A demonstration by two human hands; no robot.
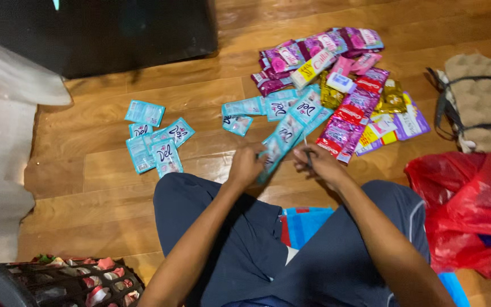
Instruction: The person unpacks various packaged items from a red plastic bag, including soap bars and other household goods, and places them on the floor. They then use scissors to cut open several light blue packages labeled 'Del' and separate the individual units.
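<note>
Both hands work low over the wooden floor [115, 187]: the left hand [246, 165] pinches a strip of light-blue plastic sachets [282, 133], joined end to end; the right hand [320, 165] is closed on slim scissors [308, 154] beside it.

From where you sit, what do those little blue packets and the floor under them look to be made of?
The blue sachets look like thin, glossy plastic film: they glint and crinkle. The floor looks like varnished wood planks or wood-look laminate, with visible grain, seams and sheen.

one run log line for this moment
left hand: holds blue sachet strip | right hand: holds thin tool, kind unclear | loose blue sachets: on wooden floor
</note>
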